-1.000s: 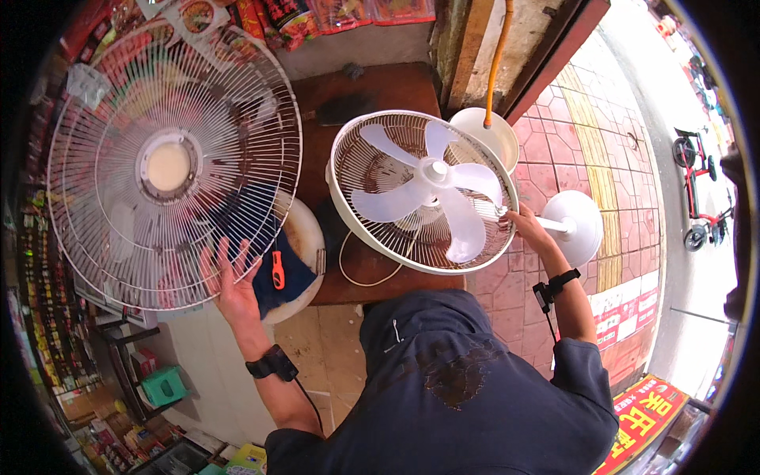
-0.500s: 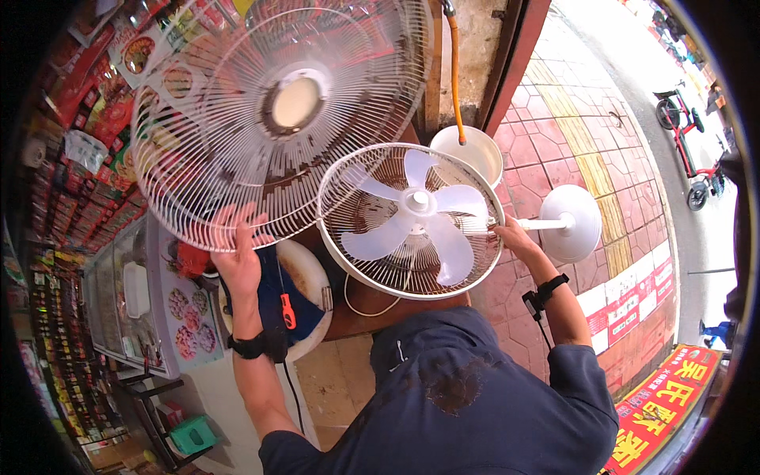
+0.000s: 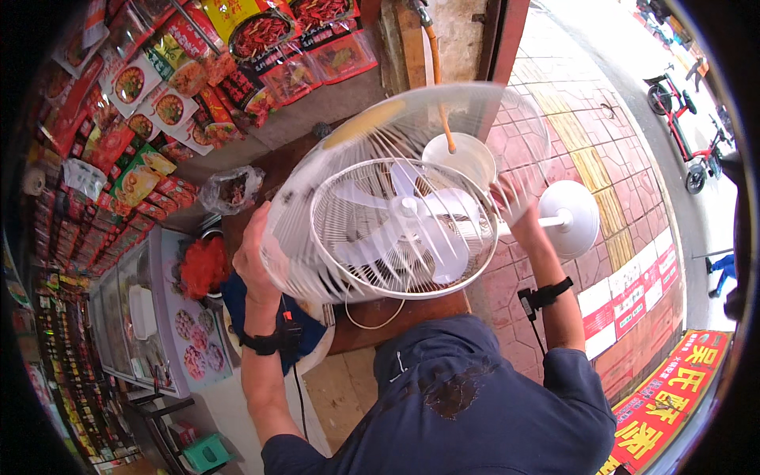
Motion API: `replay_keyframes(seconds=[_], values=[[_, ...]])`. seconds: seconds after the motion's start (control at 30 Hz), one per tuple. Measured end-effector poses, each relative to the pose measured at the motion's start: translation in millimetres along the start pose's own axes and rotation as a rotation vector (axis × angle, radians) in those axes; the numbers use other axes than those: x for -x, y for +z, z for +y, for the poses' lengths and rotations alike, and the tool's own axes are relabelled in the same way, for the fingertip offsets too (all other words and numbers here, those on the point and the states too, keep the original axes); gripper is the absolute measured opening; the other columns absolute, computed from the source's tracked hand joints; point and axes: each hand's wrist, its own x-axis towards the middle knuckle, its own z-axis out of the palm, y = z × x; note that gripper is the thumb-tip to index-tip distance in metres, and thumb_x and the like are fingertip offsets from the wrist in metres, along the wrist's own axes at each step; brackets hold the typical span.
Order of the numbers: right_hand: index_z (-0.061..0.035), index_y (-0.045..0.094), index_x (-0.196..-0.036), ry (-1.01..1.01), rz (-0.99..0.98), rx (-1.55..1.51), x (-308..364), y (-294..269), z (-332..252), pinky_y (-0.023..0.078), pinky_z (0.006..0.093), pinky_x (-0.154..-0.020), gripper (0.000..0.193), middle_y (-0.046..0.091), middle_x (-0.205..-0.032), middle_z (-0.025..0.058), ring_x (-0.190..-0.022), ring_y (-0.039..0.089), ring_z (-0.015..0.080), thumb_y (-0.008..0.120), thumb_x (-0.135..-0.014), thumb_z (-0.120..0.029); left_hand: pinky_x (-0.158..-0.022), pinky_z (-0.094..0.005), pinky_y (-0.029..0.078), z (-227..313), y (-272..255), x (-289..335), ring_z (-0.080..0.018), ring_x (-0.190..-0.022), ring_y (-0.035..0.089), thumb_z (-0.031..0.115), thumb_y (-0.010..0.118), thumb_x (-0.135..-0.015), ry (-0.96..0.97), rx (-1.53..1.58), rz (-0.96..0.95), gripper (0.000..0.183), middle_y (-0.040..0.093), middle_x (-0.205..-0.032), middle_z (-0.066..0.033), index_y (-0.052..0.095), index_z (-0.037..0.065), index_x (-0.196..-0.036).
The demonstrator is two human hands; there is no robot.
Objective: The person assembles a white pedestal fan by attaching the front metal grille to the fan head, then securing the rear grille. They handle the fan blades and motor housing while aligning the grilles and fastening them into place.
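My left hand (image 3: 257,253) grips the left edge of a white wire fan grille (image 3: 294,237), which is tilted and blurred by motion. My right hand (image 3: 518,214) is at the grille's right edge, fingers curled, partly seen through the wires. Behind this loose grille lies the fan head, with its pale translucent blades (image 3: 447,245) facing up inside the rear grille (image 3: 328,265). The fan's pole runs right to a round white base (image 3: 571,220). A screwdriver with an orange-red handle (image 3: 286,313) lies near my left wrist, mostly hidden, on dark blue cloth (image 3: 235,297).
A white bucket (image 3: 475,154) with an orange hose (image 3: 440,79) above it stands beyond the fan. Hanging food packets (image 3: 134,87) and a glass-topped case (image 3: 123,317) line the left. Red paving (image 3: 554,131) lies right, with a red scooter (image 3: 685,138) on the street.
The loose grille has swung right and down from the upper left, over the fan head. My right hand has moved up from the fan's rim to the loose grille's edge.
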Motion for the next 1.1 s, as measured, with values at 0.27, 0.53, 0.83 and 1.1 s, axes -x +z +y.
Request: replay_keyframes(seconds=[0.27,0.53,0.83,1.1], values=[[-0.0010,0.052,-0.145,0.128,-0.067,-0.150,-8,39,-34,0.061,0.0311,-0.082,0.056,0.069,-0.123,0.0130,-0.100,0.070,0.0167,0.048,-0.111,-0.046,-0.096,-0.0473,0.061,3,13,12,-0.0443,-0.123,0.064,-0.002,0.063,-0.095,0.259,-0.134,-0.113,0.034,0.064,-0.131,-0.0233,0.057,0.001,-0.128],[0.0015,0.056,-0.139,0.051,0.013,-0.070,-15,48,-14,0.060,0.0332,-0.077,0.060,0.070,-0.112,0.0110,-0.094,0.070,0.0182,0.064,-0.103,-0.045,-0.108,-0.0403,0.049,11,37,20,-0.0339,-0.133,0.057,0.011,0.064,-0.102,-0.484,0.309,0.027,0.058,0.053,-0.148,-0.0196,0.039,-0.002,-0.153],[-0.0013,0.060,-0.137,-0.006,-0.086,-0.145,-40,70,-45,0.060,0.0300,-0.077,0.051,0.072,-0.113,0.0089,-0.094,0.071,0.0143,0.062,-0.105,-0.041,-0.056,-0.0270,0.049,-7,6,-8,-0.0151,-0.070,0.059,0.055,0.045,-0.108,-1.286,1.691,0.184,0.067,0.066,-0.102,-0.0036,0.044,0.006,-0.153],[-0.0040,0.054,-0.142,0.027,-0.404,-0.420,-42,94,-51,0.060,0.0320,-0.089,0.056,0.070,-0.123,0.0102,-0.104,0.070,0.0175,0.047,-0.109,-0.049,-0.039,-0.0204,0.026,17,3,-18,-0.0025,-0.044,0.035,0.030,0.062,-0.106,-1.181,1.406,0.519,0.020,0.054,-0.078,0.0046,0.060,0.011,-0.103]])
